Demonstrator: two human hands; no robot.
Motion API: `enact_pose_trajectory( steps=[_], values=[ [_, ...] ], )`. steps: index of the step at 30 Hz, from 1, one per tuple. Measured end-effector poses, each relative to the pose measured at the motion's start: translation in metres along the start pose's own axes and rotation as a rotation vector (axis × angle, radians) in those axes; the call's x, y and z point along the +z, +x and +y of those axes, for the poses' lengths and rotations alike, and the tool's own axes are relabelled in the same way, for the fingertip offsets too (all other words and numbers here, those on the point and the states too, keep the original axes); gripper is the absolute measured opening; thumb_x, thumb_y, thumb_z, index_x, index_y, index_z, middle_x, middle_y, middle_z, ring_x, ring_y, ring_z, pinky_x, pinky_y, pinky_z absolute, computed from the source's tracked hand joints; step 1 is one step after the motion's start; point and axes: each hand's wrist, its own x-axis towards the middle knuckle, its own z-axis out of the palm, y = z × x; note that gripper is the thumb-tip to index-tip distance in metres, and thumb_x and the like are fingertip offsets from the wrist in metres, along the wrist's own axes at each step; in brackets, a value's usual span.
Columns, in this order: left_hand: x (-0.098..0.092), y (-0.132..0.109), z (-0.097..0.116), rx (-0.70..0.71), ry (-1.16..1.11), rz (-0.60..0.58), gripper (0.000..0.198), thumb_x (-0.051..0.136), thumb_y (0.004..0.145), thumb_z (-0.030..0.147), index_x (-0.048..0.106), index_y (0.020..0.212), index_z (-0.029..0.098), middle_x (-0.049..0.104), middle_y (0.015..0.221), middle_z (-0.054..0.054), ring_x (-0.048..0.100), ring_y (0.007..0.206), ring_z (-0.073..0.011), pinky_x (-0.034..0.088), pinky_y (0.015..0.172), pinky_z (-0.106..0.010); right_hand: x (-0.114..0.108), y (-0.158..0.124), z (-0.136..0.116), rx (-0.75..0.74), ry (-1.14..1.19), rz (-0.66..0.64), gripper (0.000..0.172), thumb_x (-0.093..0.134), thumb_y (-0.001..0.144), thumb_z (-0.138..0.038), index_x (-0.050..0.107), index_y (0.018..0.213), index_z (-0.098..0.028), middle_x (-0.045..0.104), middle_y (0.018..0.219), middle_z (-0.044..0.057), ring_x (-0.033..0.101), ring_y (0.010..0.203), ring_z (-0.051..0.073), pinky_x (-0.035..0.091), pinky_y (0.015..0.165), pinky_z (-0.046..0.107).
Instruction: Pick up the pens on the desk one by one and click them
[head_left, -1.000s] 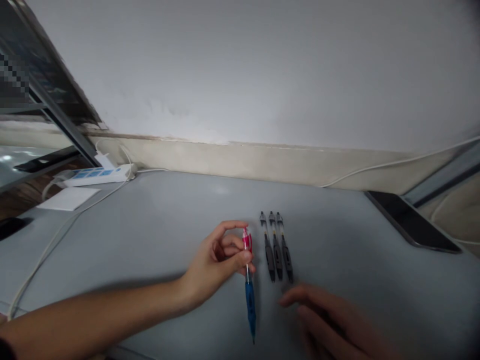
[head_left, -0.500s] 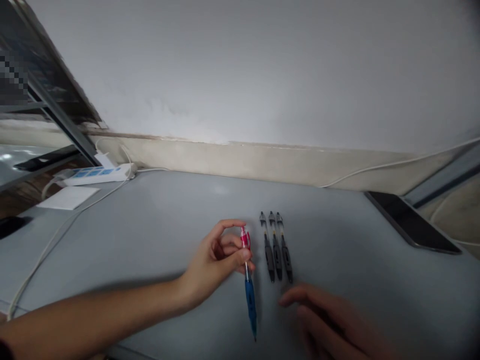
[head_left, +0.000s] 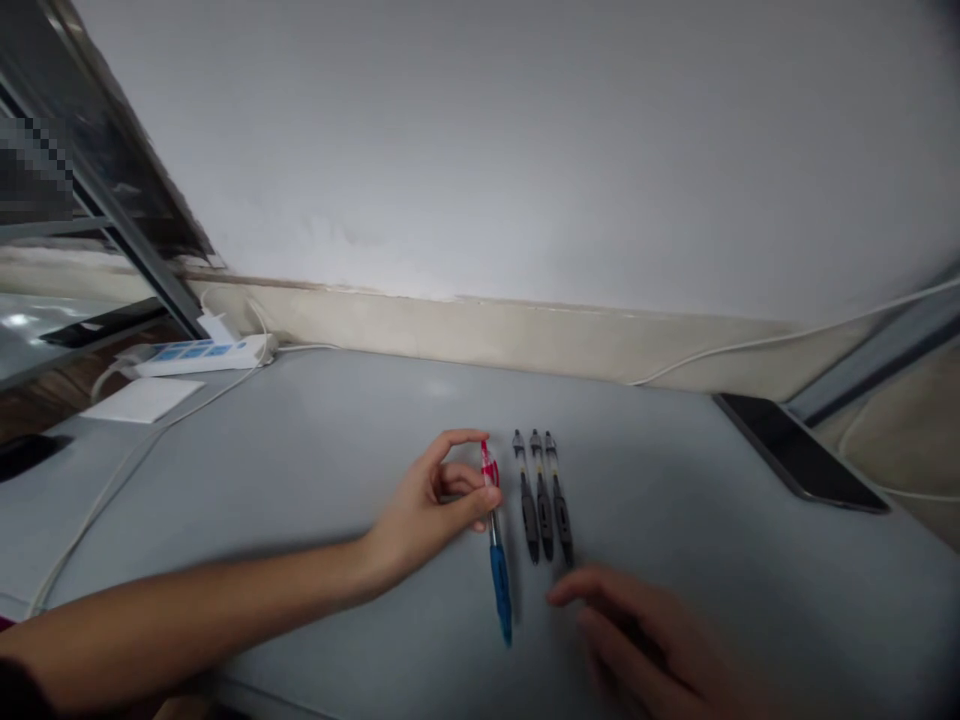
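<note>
Vs half a sec ago the red-and-blue pen [head_left: 495, 545] sits closer to the three black pens [head_left: 542, 497] and lies lower to the desk [head_left: 315, 470]; left hand [head_left: 431, 505] still pinches its red end btw thumb and fingers, right hand [head_left: 652, 640] still rests flat, fingers loose and spread, holding nothing, just in front of the black pens. Around: one phone [head_left: 799, 455] far right, one power strip [head_left: 202, 354] w/ white cable [head_left: 97, 500] and one white paper [head_left: 142, 398] far left; nothing lies btw the pens. Count: 4 pens in all, 3 black in a tight row, 1 red-blue.
</note>
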Motion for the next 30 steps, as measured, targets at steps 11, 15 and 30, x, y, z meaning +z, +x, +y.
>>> enact_pose_trajectory(
  steps=[11,15,30],
  values=[
    [0.009,0.067,-0.002,0.022,0.294,0.034,0.051,0.092,0.068,0.014,0.069,0.114,0.016,0.062,0.093,0.000,0.064,0.056,-0.0077,0.059,0.050,-0.022,-0.014,0.015,-0.006,-0.374,-0.424,0.173,0.026,0.047,0.106,-0.023,0.072,0.111,-0.024,0.078,0.074,0.002,0.074,0.060,0.020,0.058,0.057,0.028],
    [0.005,0.062,-0.010,0.064,0.336,0.039,0.053,0.089,0.071,0.015,0.068,0.121,0.016,0.063,0.099,-0.002,0.062,0.057,-0.0067,0.056,0.051,-0.019,-0.018,0.025,-0.001,-0.545,-0.550,0.209,0.028,0.047,0.102,-0.014,0.071,0.115,-0.019,0.080,0.096,0.011,0.078,0.089,0.026,0.065,0.079,0.038],
    [0.004,-0.033,0.006,0.352,0.787,-0.382,0.039,0.067,0.088,0.006,0.068,0.124,0.020,0.069,0.122,-0.013,0.065,0.113,-0.0262,0.052,0.101,-0.040,-0.010,0.044,0.011,-0.977,-0.967,0.299,0.053,0.027,0.114,-0.014,0.079,0.106,-0.009,0.083,0.104,0.017,0.076,0.102,0.033,0.067,0.088,0.050]
  ],
)
